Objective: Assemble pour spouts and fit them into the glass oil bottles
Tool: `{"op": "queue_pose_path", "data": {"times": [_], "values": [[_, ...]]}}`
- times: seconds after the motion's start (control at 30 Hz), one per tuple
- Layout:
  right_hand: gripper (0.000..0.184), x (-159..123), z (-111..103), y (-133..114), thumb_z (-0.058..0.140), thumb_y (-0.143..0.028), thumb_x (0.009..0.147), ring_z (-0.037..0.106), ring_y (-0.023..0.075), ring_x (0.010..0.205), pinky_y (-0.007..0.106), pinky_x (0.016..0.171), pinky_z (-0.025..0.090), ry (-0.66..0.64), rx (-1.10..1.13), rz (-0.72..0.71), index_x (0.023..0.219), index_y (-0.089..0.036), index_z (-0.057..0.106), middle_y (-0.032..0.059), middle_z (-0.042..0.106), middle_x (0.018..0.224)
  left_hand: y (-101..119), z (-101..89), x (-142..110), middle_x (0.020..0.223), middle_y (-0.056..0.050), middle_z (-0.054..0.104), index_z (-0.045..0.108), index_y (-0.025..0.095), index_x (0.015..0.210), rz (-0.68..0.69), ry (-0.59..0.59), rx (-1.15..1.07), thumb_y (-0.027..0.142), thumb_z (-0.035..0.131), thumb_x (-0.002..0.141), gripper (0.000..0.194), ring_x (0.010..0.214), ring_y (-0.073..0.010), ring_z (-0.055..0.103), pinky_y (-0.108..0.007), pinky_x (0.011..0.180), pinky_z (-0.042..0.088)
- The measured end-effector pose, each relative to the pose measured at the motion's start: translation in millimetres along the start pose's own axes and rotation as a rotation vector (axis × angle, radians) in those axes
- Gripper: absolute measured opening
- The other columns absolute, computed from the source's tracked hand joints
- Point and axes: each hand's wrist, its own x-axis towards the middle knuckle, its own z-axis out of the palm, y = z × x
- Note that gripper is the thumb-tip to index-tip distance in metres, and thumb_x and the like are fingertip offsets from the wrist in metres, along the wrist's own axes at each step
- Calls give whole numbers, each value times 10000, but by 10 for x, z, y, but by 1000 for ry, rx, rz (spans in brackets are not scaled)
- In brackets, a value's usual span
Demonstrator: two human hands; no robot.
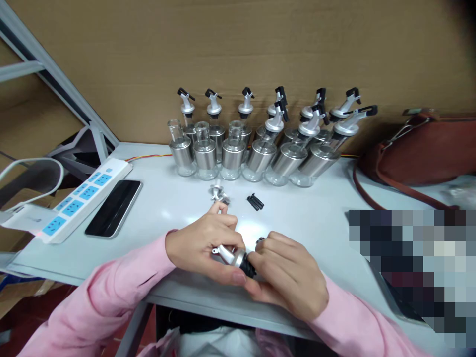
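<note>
Far left, white power strip point(84, 198) with blue sockets, slanting along the bench's point(156, 198) left edge, white adapter point(31, 218) plugged in at its near end. Black-screened phone point(113, 208) lies just right of it. Toward the back edge, two rows of glass-and-steel bottles: three open-necked bottles point(207, 156) at the left of the front row; three spouted bottles point(260, 153) fill its right, and the back row point(216, 131) has spouts too. Mid-bench toward the front edge, left hand point(208, 243) is curled around the silver part of a pourer point(238, 258), tilted, black stopper end toward the right hand. Loose silver parts point(219, 192) just beyond the left fingertips, contact unclear; black pieces point(256, 202) bunched right of those. Right hand point(290, 275) has its fingers closed on the stopper end; small dark bit at its index finger, unreadable. Reddish-brown bag point(427, 148) at the back right corner, strap hanging forward; pixelated patch below.
</note>
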Motion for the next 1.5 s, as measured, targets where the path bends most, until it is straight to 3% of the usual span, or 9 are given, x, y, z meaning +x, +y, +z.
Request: {"op": "queue_pose_path", "data": {"times": [0.1, 0.33, 0.5, 0.73, 1.07, 1.2, 1.27, 1.37, 1.5], "values": [[143, -23, -21, 34, 492, -262, 844, 455, 130, 474, 269, 448, 353, 12, -3, 18, 750, -165, 541, 8, 532, 504, -24, 18, -8, 511, 32, 490, 540, 165, 642, -15, 26, -14, 645, 220, 848, 612, 511, -95, 419, -316, 668, 275], [198, -3, 13, 99, 553, -367, 800, 517, 78, 463, 202, 430, 412, 15, 907, 884, 848, -188, 483, -23, 548, 648, -135, 86, -29, 689, 14, 651, 530, 166, 918, 107, 249, 582, 502, 425, 873, 356, 733, -145, 550, -357, 773, 245], [296, 47, 52, 60, 659, -372, 706, 428, 31, 394, 131, 335, 279, -20, 1293, 1107, 776, -183, 442, -63, 481, 592, -122, 103, -17, 600, 43, 635, 529, 167, 806, 241, 362, 749, 515, 405, 875, 376, 648, -121, 534, -350, 704, 217], [277, 28, 46, -22, 649, -295, 692, 438, 58, 455, 176, 404, 381, 146, 980, 930, 642, -194, 395, -32, 503, 592, -74, 54, 12, 550, 24, 600, 551, 170, 747, 87, 243, 389, 608, 355, 845, 490, 635, -134, 484, -343, 674, 205], [176, -22, 19, 62, 560, -65, 763, 535, 116, 597, 227, 518, 459, 96, 359, 183, 825, -207, 478, 47, 604, 716, -20, -32, 3, 611, 0, 587, 592, 163, 736, -83, 83, 38, 641, 312, 834, 563, 673, -148, 478, -326, 680, 257], [245, -30, -31, 112, 525, -21, 761, 536, 133, 674, 251, 570, 477, 112, 246, 126, 910, -212, 489, 71, 608, 821, -165, -142, -93, 616, 1, 552, 591, 164, 683, -134, 87, 30, 628, 259, 854, 596, 670, -146, 478, -313, 676, 272], [275, -31, -60, 140, 520, -5, 751, 543, 138, 733, 260, 620, 483, 137, 225, 182, 935, -209, 508, 78, 590, 876, -330, -232, -180, 729, -18, 573, 601, 167, 779, -264, 188, 88, 604, 222, 872, 586, 698, -150, 485, -316, 704, 296], [233, -31, -38, 157, 529, -49, 746, 551, 147, 744, 264, 640, 479, -26, 257, 216, 937, -179, 556, 77, 587, 844, -593, -328, -310, 877, -38, 572, 551, 180, 1011, -503, 230, 280, 546, 391, 852, 430, 807, -186, 486, -355, 786, 320], [117, -74, 118, 141, 519, -180, 771, 527, 157, 607, 287, 567, 446, -343, 235, 160, 832, -156, 617, 49, 582, 674, -801, -284, -397, 988, -70, 535, 487, 171, 1113, -587, 145, 301, 427, 441, 862, 362, 927, -229, 463, -413, 848, 358]]}}
